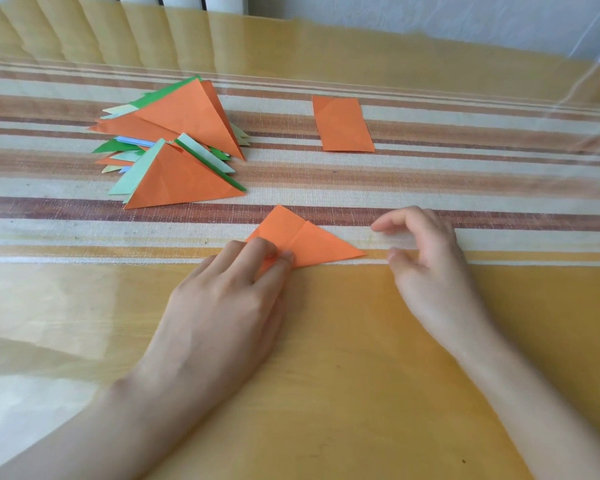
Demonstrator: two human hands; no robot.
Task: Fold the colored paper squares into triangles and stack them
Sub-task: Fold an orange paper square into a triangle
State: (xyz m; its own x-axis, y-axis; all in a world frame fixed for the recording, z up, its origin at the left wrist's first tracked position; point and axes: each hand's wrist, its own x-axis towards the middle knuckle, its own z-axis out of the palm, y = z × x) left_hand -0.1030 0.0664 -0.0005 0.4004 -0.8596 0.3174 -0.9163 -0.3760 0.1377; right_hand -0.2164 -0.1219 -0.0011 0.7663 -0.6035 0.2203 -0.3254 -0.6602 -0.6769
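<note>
The left hand (pixel 222 299) pressed flat fingers (pixel 286 257) on the orange triangle (pixel 316 244); the right hand (pixel 426 268) hovered beside it, loosely curled, empty; the crease wanted one firm sweep

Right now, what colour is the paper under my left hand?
Orange. The paper under the left hand shows best in the head view.

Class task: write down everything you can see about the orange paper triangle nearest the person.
The orange triangle is thin, matte paper, folded, with a fold line crossing its middle down to the long near edge. It lies flat on the striped cloth, tip pointing away from the person. The left hand presses its left part with the fingertips, hiding that corner. The right hand, fingers loosely curled, is beside the right corner and does not touch it.
</note>
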